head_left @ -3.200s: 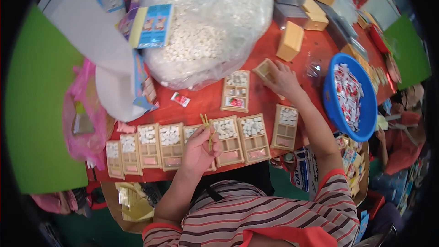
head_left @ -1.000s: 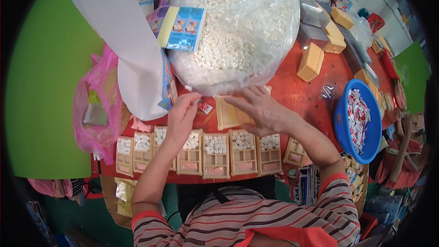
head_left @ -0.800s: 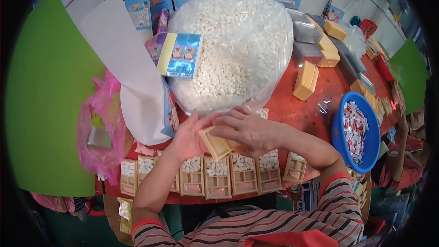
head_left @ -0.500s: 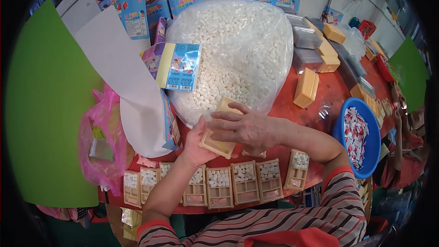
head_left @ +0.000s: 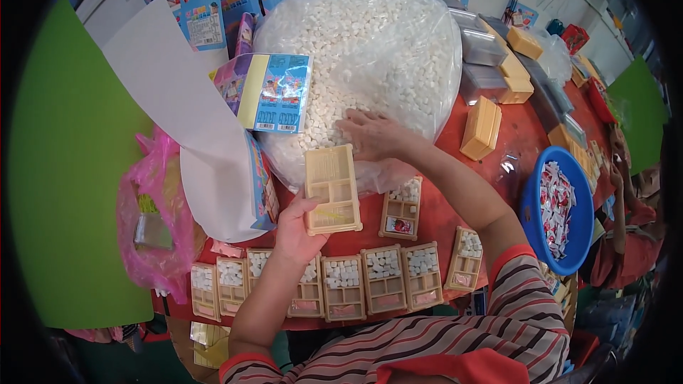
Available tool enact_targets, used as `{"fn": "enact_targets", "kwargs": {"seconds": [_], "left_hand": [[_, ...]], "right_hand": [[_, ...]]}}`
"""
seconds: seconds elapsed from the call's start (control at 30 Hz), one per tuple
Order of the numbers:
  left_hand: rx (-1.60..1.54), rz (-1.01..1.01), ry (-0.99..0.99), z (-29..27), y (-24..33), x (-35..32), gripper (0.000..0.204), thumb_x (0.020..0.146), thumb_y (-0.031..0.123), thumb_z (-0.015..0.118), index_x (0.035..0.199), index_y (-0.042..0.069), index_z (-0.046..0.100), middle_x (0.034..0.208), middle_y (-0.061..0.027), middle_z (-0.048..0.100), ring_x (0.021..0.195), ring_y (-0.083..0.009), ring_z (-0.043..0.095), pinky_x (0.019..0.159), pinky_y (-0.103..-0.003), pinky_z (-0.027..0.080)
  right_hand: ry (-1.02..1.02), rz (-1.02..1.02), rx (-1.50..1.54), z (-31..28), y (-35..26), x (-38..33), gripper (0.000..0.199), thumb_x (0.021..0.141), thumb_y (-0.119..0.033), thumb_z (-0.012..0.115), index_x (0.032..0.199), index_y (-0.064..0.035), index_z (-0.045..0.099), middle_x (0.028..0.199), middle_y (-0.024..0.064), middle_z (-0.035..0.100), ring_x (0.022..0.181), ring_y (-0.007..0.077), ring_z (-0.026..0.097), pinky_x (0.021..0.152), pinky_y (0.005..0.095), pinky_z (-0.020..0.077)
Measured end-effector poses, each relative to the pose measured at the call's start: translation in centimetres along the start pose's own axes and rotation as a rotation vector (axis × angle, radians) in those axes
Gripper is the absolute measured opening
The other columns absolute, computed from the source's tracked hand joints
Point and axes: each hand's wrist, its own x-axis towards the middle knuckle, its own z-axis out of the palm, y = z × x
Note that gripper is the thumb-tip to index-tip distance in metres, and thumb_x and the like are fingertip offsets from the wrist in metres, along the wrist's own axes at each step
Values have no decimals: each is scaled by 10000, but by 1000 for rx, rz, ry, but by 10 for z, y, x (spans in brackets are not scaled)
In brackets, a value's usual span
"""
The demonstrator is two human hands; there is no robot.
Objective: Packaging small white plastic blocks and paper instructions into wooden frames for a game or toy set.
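My left hand [head_left: 297,231] grips the lower end of a beige plastic compartment tray [head_left: 329,192], tilted toward me, with only a thin yellow-green strip visible in its lower part. Beyond it, my right hand [head_left: 373,135] lies on the small white pieces [head_left: 334,43], which look like mini marshmallows and fill a large clear plastic bag [head_left: 445,50]. Its fingers are stretched out; the fingertips partly sink among the pieces. Below the right forearm, a filled tray [head_left: 401,208] holds white pieces and a red packet. Along the table's near edge stands a row of similar trays [head_left: 343,288].
A blue basin [head_left: 564,210] of small wrapped packets stands at the right. Stacked beige trays [head_left: 482,128] and clear plastic boxes [head_left: 478,51] are behind it. Printed blue cartons [head_left: 279,92], a white sheet [head_left: 171,78] and a pink bag [head_left: 158,199] crowd the left. Another person's arms [head_left: 617,192] show far right.
My right hand has left the tray and moved up onto the white pieces. The tray, now held by my left hand alone, has turned more upright, uncovering its compartments and the filled tray behind.
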Motion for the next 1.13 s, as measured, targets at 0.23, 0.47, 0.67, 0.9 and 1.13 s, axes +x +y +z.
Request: {"fn": "enact_targets", "kwargs": {"seconds": [0.23, 0.47, 0.67, 0.9, 1.13], "left_hand": [[251, 167, 56, 33, 13, 6, 560, 864, 10, 454, 1416, 20, 359, 1336, -174, 510, 1241, -314, 517, 1036, -492, 440], [285, 221, 119, 18, 11, 44, 513, 852, -23, 452, 1360, 20, 403, 1270, -154, 543, 1158, -279, 567, 984, -426, 474], [325, 165, 131, 5, -5, 74, 558, 848, -18, 455, 1397, 33, 373, 1317, -156, 511, 1203, -306, 539, 1016, -472, 460], [232, 170, 162, 9, -20, 88, 552, 828, -49, 437, 1370, 41, 380, 1275, -151, 527, 1156, -293, 568, 984, -447, 486], [229, 153, 89, 0, -24, 85, 568, 823, -51, 431, 1376, 64, 376, 1302, -154, 516, 1191, -299, 546, 1026, -449, 457]], "right_hand": [[-96, 82, 1, 12, -21, 26, 471, 791, -369, 668, 1192, -134, 588, 1160, 160, 574, 1116, 320, 564, 858, 471, 512], [126, 364, 678, -6, 16, 30, 307, 767, -115, 626, 1072, -84, 644, 962, 175, 639, 820, 316, 641, 705, 421, 506], [141, 192, 416, -30, 4, 30, 338, 779, -90, 569, 1110, -62, 633, 1053, 185, 622, 903, 311, 637, 761, 401, 517], [226, -89, 455, -26, -15, 7, 399, 744, -100, 643, 1142, -72, 641, 1094, 189, 597, 944, 355, 618, 840, 407, 510], [110, -7, 319, -14, -9, -8, 386, 797, -124, 650, 1181, -89, 646, 1067, 179, 614, 952, 318, 636, 839, 390, 518]]}}
